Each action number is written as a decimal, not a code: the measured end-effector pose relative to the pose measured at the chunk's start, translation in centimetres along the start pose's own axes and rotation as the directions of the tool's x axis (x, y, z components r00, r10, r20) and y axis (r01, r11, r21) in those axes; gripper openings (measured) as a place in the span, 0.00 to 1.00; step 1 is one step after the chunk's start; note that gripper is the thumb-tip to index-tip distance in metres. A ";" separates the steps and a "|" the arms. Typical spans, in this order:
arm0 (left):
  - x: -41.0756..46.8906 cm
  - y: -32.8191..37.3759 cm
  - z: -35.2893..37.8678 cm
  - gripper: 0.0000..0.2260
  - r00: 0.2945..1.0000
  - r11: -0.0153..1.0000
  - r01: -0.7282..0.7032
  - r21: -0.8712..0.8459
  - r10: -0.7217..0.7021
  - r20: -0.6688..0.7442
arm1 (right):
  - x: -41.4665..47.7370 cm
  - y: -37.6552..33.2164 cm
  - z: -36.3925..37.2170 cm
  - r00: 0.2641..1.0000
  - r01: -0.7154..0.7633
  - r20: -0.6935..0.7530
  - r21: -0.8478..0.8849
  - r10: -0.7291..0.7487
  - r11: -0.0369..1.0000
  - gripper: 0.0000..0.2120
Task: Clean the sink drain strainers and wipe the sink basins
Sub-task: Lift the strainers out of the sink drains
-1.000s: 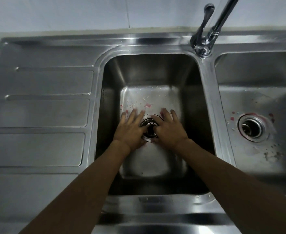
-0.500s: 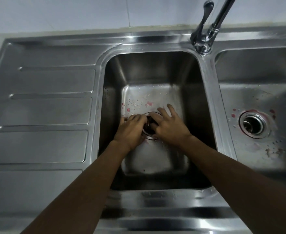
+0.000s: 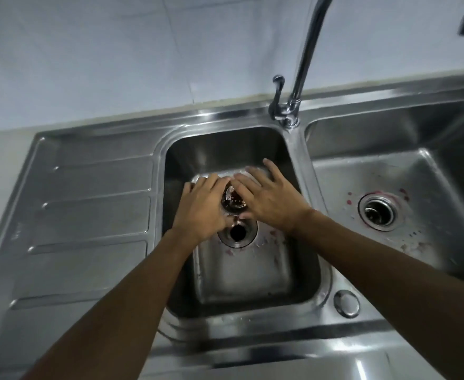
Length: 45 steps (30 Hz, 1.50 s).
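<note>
Steel basin (image 3: 302, 242) — hands (image 3: 203, 212) lift perforated strainer (image 3: 233, 200).

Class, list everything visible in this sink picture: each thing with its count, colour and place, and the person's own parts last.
Sink basins: 2, steel; middle basin, right basin.
Draining board: 1, steel, left.
Tap: 1, chrome, between basins.
Strainer: 1, steel, dirty, lifted between both hands.
Open drain: 1, middle basin.
Right drain: 1, right basin.
Round cap: 1, front rim.
Wall: pale, behind.
Left hand, right hand: on strainer.

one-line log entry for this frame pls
phase: strainer lifted | hands: left, right holding it | left drain open | right basin dirty
</note>
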<state>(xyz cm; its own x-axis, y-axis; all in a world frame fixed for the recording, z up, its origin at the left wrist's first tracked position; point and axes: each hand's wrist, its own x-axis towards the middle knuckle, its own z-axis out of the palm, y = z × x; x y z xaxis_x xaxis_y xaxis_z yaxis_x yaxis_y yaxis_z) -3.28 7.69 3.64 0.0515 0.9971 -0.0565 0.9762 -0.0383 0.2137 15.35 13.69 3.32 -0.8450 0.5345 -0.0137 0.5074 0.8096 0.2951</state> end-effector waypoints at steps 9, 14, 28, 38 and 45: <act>4.8 10.9 -6.4 0.40 0.956 0.960 -0.278 0.034 0.280 -0.086 | -9.0 9.6 -6.2 0.969 -0.222 -0.093 0.072 0.228 0.972 0.40; 7.6 19.9 -3.2 0.41 0.922 0.922 -0.385 0.044 0.386 -0.027 | -17.4 14.2 -2.8 0.939 -0.337 0.103 0.070 0.329 0.939 0.42; 10.6 29.7 11.3 0.40 0.911 0.961 -0.277 0.025 0.254 0.324 | -25.0 16.9 10.3 0.864 -0.344 0.458 0.231 0.210 0.910 0.39; 11.9 29.3 14.0 0.46 0.902 0.984 -0.140 0.107 0.083 0.423 | -22.4 17.8 14.5 0.868 -0.276 0.491 0.342 0.079 0.898 0.39; 13.3 27.9 14.2 0.55 0.877 0.993 -0.019 -0.118 0.073 0.475 | -23.5 21.7 15.8 0.913 -0.213 0.401 0.320 0.071 0.923 0.51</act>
<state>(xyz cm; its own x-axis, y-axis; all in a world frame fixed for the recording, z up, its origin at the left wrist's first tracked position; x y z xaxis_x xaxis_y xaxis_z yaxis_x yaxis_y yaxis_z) 27.67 18.91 -5.03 0.2164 0.8402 -0.4972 0.9434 -0.0488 0.3280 48.83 22.53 -5.06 -0.6678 0.6432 -0.3746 0.7021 0.7114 -0.0302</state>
